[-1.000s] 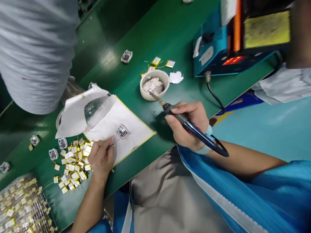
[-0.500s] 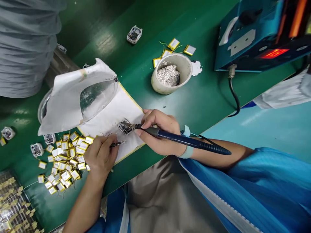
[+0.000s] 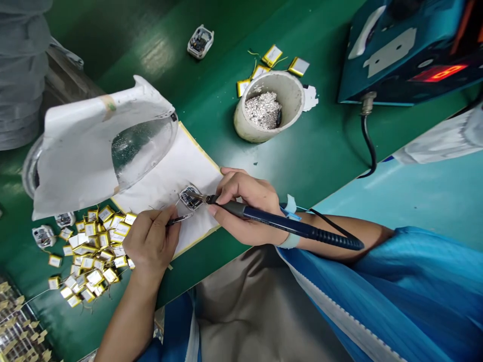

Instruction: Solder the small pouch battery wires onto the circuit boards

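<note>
Green counter [image 3: 211, 60] under bright lights, soldering station [image 3: 411, 60] glowing red off to the far side, and dead centre a yellow-edged white sheet [image 3: 188, 166] carrying one small circuit module [image 3: 191, 198]! Right hand [image 3: 247, 206] in tight, fingers [image 3: 236, 183] clamped around a blue soldering iron [image 3: 264, 217], tip right at the module's edge; left hand [image 3: 151, 241] alongside, fingers [image 3: 164, 216] pinched on slim tweezers [image 3: 180, 219] just beside it. Only the one module on the sheet, with a big heap of yellow-edged pouch batteries [image 3: 94, 251] and more modules [image 3: 43, 236] waiting on the counter.

The green table [image 3: 317, 151] carries a white paper sheet [image 3: 181, 171] at center, yellow-edged pouch cells [image 3: 94, 246] at eight o'clock, and a pale cup [image 3: 249, 120] at twelve o'clock.
</note>
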### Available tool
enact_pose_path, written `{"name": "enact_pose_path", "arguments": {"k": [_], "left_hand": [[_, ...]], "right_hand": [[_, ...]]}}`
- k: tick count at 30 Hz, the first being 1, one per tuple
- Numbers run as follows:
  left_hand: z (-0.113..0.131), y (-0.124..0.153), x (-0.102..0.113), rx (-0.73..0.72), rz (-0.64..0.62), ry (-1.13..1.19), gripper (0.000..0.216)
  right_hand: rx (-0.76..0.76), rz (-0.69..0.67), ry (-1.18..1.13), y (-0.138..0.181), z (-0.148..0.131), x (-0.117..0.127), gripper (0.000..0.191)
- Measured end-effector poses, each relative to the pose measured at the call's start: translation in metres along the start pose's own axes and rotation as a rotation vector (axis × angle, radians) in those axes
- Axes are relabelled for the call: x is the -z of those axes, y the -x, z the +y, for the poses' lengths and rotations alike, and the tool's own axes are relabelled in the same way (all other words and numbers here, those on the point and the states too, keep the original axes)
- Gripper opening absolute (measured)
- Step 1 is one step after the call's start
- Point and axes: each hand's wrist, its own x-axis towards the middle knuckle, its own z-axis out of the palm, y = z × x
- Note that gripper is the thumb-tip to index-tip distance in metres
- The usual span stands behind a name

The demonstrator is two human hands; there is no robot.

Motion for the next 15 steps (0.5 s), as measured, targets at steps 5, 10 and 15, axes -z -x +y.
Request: {"name": "enact_pose_path", "arguments": {"k": [5, 10, 15], "left_hand": [[0.0002, -0.0008, -0.0007, 0.003, -0.001, 0.009, 0.035], [0.0016, -0.002, -0.001, 0.014, -0.008, 0.009, 0.033], [0.0047, -0.0007, 0.0009, 0.058, -0.017, -0.004, 0.029]], "right_hand": [[0.005, -0.012, 0.03, -0.0011, -0.0019, 0.0, 0.025], [0.012, -0.016, 0.042, -0.0004, -0.0013, -0.0008, 0.025], [-0.001, -0.009, 0.007, 0.0005, 0.0006, -0.0005, 0.025]]}}
